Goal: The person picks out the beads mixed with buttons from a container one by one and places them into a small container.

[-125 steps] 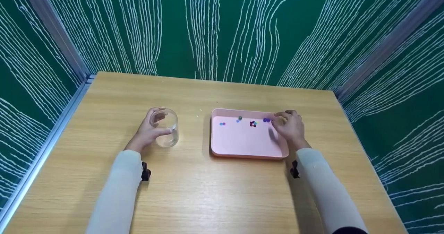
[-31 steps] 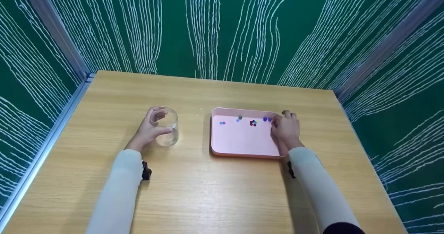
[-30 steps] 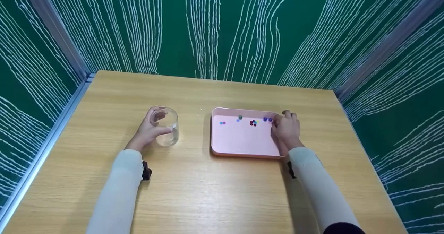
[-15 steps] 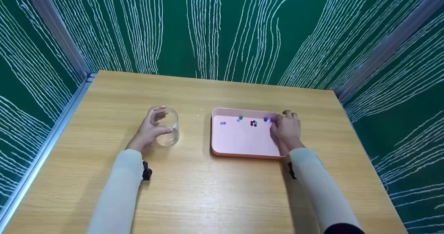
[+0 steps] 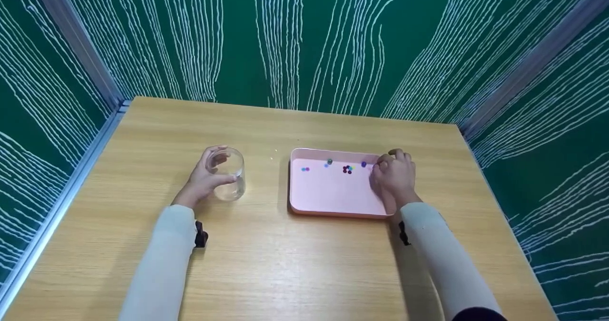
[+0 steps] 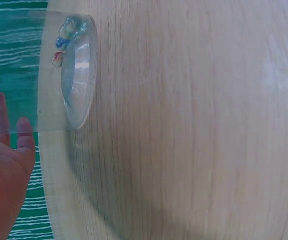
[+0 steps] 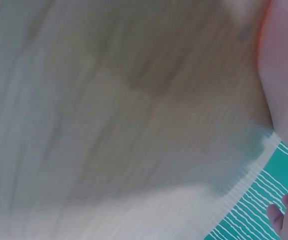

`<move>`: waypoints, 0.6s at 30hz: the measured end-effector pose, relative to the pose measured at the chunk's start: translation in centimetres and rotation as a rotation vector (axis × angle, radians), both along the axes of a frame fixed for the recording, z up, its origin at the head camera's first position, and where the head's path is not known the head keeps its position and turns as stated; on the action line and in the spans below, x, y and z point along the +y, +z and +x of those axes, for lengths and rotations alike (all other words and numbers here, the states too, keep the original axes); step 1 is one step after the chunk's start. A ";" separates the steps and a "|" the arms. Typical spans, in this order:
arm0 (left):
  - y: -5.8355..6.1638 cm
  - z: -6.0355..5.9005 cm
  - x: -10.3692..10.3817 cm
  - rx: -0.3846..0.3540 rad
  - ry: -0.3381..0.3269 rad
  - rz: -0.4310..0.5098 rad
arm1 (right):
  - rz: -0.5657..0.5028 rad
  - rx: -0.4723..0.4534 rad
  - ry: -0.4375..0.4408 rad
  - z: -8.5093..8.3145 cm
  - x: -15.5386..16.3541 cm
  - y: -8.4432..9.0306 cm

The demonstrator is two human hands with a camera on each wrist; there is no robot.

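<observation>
My left hand (image 5: 204, 176) grips a clear cylindrical cup (image 5: 229, 188) standing upright on the table, its thumb across the near side. Several glass marbles (image 6: 58, 59) lie inside at its base in the left wrist view. My right hand (image 5: 396, 173) is at the right end of a shallow pink tray (image 5: 333, 195), fingers curled down over the rim. It seems to pinch a small purple marble, hidden by the fingers. Another purple marble (image 5: 363, 164) lies just left of them. Further left are a dark red cluster (image 5: 347, 170) and a dark green marble (image 5: 329, 161).
A pink-and-blue pair of small balls (image 5: 305, 169) lies at the tray's left. Tiny white specks (image 5: 271, 158) dot the wooden table (image 5: 295, 264) between cup and tray. Green panels (image 5: 238, 50) with white wavy lines enclose the table's back and sides.
The right hand came down into the tray's right end, then shifted slightly up and right. One of two purple marbles beside its fingers has gone from sight. Left hand and cup stayed put.
</observation>
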State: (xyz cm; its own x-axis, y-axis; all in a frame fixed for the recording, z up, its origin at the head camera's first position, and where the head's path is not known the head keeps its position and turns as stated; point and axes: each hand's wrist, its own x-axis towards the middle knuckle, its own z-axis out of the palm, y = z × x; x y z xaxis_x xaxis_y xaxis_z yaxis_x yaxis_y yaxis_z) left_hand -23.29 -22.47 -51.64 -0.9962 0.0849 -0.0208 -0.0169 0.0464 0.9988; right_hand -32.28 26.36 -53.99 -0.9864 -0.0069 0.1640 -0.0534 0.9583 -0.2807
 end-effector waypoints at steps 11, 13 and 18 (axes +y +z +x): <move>1.9 1.1 0.2 -0.008 -0.023 0.006 | -0.078 0.078 0.001 -0.1 0.1 1.1; 1.9 1.1 0.2 -0.003 -0.021 -0.002 | -0.095 0.083 0.000 -0.1 0.0 1.2; 1.9 1.1 0.3 -0.005 -0.015 -0.022 | -0.122 0.084 -0.004 -0.1 -0.2 1.5</move>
